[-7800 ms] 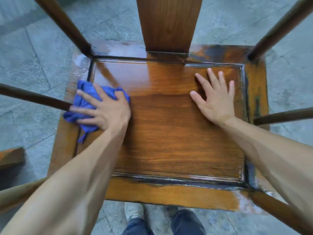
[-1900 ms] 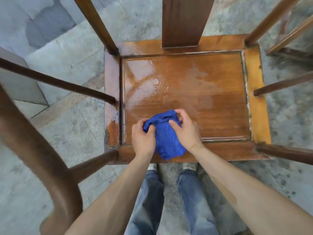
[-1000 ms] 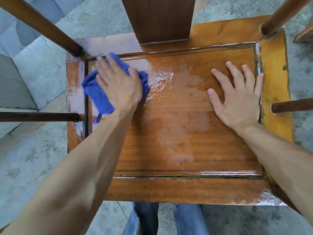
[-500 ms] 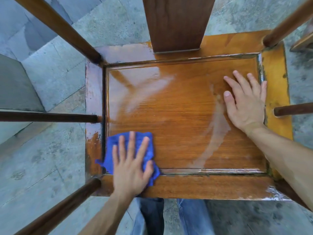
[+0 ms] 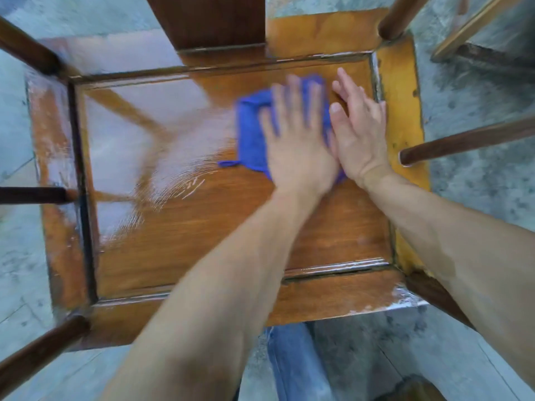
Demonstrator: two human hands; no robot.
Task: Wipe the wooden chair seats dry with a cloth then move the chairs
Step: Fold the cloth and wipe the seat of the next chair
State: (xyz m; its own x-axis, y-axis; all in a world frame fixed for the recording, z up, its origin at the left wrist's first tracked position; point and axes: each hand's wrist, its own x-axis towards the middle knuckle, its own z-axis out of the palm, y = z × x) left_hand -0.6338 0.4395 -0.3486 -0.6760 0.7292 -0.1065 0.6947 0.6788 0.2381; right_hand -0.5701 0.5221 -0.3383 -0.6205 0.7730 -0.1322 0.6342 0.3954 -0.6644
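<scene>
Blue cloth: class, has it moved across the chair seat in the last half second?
Yes. The blue cloth went from the seat's near-left corner to its far-right area.

Two bare forearms, no sleeves, no watch, no rings or bands visible. Left hand (image 5: 298,140) blurred, nails not discernible. Right hand (image 5: 362,134) sharper, short plain thumbnail showing. Faint tendon lines along both forearms. Below, past the near edge of the chair seat (image 5: 202,233), blue denim trousers (image 5: 292,369), faded, with a lengthwise seam. Footwear not clearly visible.
</scene>
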